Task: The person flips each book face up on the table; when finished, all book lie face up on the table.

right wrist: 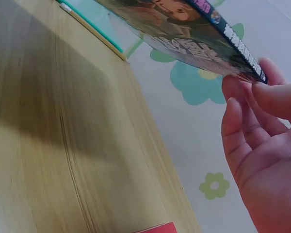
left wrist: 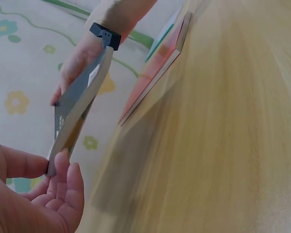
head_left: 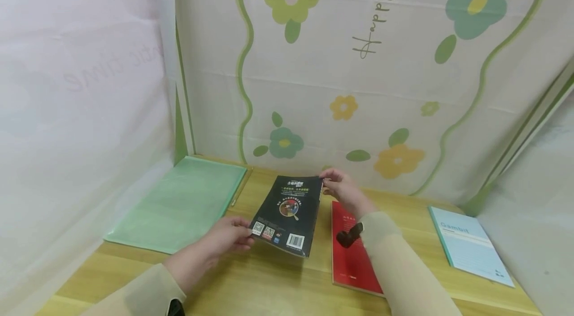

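Observation:
A black paperback (head_left: 287, 215) is held above the wooden table (head_left: 269, 281), back cover up with barcode and QR codes showing. My left hand (head_left: 226, 238) pinches its near left corner; the left wrist view shows thumb and fingers (left wrist: 63, 174) clamped on the book's edge (left wrist: 80, 104). My right hand (head_left: 342, 189) pinches the far right corner, and in the right wrist view its fingertips (right wrist: 242, 92) press the book's (right wrist: 194, 34) underside with the thumb on top. A red book (head_left: 352, 256) lies flat on the table under my right forearm.
A green plastic folder (head_left: 179, 204) lies flat at the far left of the table. A pale blue booklet (head_left: 468, 246) lies at the right edge. Flowered cloth (head_left: 358, 67) hangs behind the table, with white sheets at both sides.

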`<control>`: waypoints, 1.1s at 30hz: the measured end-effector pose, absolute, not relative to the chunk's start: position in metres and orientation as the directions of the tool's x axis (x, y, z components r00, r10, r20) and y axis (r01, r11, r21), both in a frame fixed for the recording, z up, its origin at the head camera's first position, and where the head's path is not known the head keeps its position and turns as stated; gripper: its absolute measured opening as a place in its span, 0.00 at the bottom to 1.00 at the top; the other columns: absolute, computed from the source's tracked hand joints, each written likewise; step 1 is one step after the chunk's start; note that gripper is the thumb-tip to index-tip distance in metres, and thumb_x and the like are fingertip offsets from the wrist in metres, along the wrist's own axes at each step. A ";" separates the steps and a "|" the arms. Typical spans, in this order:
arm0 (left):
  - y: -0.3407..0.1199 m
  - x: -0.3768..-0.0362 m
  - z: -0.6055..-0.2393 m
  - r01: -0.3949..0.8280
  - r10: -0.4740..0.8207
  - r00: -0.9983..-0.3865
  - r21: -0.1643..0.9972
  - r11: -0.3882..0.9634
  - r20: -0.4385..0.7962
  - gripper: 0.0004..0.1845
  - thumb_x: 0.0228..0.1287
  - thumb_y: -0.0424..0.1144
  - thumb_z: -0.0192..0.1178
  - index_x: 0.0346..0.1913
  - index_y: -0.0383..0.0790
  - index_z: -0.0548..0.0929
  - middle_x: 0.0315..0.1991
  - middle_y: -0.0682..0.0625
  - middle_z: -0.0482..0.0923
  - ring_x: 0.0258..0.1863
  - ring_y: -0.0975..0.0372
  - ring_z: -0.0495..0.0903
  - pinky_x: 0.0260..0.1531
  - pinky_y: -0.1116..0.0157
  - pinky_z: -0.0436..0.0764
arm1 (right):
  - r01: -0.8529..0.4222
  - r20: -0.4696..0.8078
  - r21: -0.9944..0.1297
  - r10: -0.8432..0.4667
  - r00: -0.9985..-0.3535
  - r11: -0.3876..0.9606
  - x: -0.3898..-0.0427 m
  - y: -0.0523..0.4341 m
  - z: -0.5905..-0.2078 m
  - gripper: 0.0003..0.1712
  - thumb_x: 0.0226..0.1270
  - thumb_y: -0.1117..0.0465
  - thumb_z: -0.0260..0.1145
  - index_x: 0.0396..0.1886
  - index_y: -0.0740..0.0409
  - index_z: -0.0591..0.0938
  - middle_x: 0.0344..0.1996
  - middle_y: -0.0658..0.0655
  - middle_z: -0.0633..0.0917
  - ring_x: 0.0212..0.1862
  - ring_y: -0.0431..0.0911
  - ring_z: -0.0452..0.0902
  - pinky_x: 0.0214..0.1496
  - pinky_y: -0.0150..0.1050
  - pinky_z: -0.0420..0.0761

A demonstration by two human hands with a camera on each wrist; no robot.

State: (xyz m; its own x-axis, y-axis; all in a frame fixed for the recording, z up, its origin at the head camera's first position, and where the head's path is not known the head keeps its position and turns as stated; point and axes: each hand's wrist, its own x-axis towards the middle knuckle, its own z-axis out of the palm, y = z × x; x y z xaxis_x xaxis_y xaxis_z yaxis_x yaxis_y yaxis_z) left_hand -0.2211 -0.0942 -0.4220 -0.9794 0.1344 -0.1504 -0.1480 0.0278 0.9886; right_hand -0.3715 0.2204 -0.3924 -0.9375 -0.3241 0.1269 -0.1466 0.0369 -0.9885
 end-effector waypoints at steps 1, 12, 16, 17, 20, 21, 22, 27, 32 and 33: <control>-0.095 -0.221 -0.422 -0.150 0.137 -0.979 0.988 0.023 -0.151 0.10 0.65 0.24 0.54 0.47 0.21 0.76 0.34 0.38 0.81 0.30 0.56 0.83 0.36 0.59 0.86 | -0.156 0.137 -0.987 -0.333 -0.933 0.029 -0.371 0.220 -0.393 0.10 0.72 0.75 0.53 0.41 0.61 0.78 0.57 0.65 0.78 0.48 0.48 0.78 0.50 0.43 0.80; -0.097 -0.217 -0.423 -0.143 0.183 -0.973 0.990 -0.005 -0.140 0.12 0.65 0.25 0.54 0.49 0.19 0.74 0.37 0.37 0.80 0.32 0.56 0.81 0.40 0.59 0.85 | -0.215 0.229 -0.973 -0.412 -0.882 -0.079 -0.367 0.219 -0.392 0.07 0.72 0.76 0.52 0.45 0.67 0.73 0.59 0.74 0.74 0.56 0.49 0.77 0.61 0.40 0.74; -0.098 -0.216 -0.423 -0.140 0.205 -0.970 0.990 -0.011 -0.135 0.12 0.66 0.25 0.53 0.49 0.19 0.74 0.37 0.35 0.79 0.32 0.56 0.81 0.40 0.59 0.85 | -0.219 0.231 -0.973 -0.409 -0.883 -0.077 -0.364 0.217 -0.387 0.11 0.72 0.76 0.52 0.52 0.77 0.70 0.50 0.62 0.81 0.52 0.47 0.78 0.61 0.40 0.74; -0.099 -0.216 -0.423 -0.142 0.211 -0.968 0.990 -0.017 -0.135 0.12 0.66 0.25 0.53 0.49 0.19 0.74 0.37 0.35 0.79 0.32 0.56 0.81 0.40 0.59 0.85 | -0.220 0.231 -0.973 -0.409 -0.883 -0.075 -0.364 0.216 -0.386 0.13 0.73 0.76 0.52 0.53 0.78 0.70 0.48 0.59 0.82 0.51 0.47 0.78 0.61 0.40 0.74; -0.099 -0.216 -0.424 -0.154 0.211 -0.967 0.988 -0.034 -0.144 0.11 0.65 0.24 0.53 0.48 0.19 0.74 0.36 0.37 0.80 0.31 0.57 0.80 0.39 0.59 0.85 | -0.225 0.239 -0.971 -0.412 -0.879 -0.082 -0.362 0.215 -0.384 0.14 0.73 0.76 0.51 0.54 0.80 0.69 0.45 0.55 0.83 0.49 0.46 0.79 0.61 0.41 0.74; -0.098 -0.216 -0.425 -0.156 0.207 -0.967 0.987 -0.036 -0.145 0.11 0.65 0.24 0.53 0.48 0.19 0.74 0.35 0.37 0.80 0.31 0.58 0.80 0.39 0.60 0.85 | -0.232 0.246 -0.969 -0.411 -0.878 -0.085 -0.362 0.215 -0.384 0.13 0.73 0.76 0.51 0.53 0.80 0.69 0.45 0.55 0.83 0.49 0.46 0.79 0.61 0.41 0.74; -0.098 -0.216 -0.425 -0.161 0.203 -0.967 0.986 -0.039 -0.150 0.11 0.65 0.23 0.53 0.48 0.19 0.74 0.35 0.38 0.80 0.30 0.58 0.80 0.39 0.60 0.85 | -0.237 0.253 -0.967 -0.409 -0.877 -0.089 -0.362 0.214 -0.383 0.12 0.73 0.76 0.51 0.52 0.78 0.70 0.45 0.55 0.83 0.49 0.45 0.79 0.60 0.42 0.74; -0.096 -0.215 -0.427 -0.151 0.180 -0.973 0.988 -0.039 -0.142 0.15 0.66 0.23 0.51 0.53 0.15 0.69 0.35 0.37 0.79 0.30 0.58 0.81 0.38 0.60 0.85 | -0.239 0.264 -0.965 -0.400 -0.878 -0.113 -0.362 0.214 -0.381 0.10 0.72 0.77 0.51 0.49 0.66 0.74 0.45 0.53 0.82 0.50 0.44 0.78 0.59 0.38 0.75; -0.094 -0.214 -0.429 -0.144 0.151 -0.979 0.988 -0.058 -0.134 0.19 0.65 0.22 0.51 0.58 0.19 0.66 0.32 0.37 0.78 0.28 0.58 0.81 0.38 0.58 0.86 | -0.215 0.244 -0.969 -0.380 -0.892 -0.119 -0.360 0.213 -0.379 0.13 0.71 0.77 0.52 0.50 0.64 0.74 0.45 0.52 0.82 0.53 0.47 0.76 0.59 0.36 0.76; -0.094 -0.214 -0.430 -0.148 0.149 -0.979 0.987 -0.062 -0.138 0.18 0.65 0.21 0.51 0.57 0.21 0.67 0.31 0.38 0.78 0.27 0.58 0.81 0.37 0.58 0.86 | -0.217 0.245 -0.969 -0.380 -0.892 -0.114 -0.359 0.213 -0.378 0.13 0.71 0.77 0.52 0.51 0.65 0.73 0.46 0.53 0.82 0.53 0.47 0.76 0.59 0.36 0.75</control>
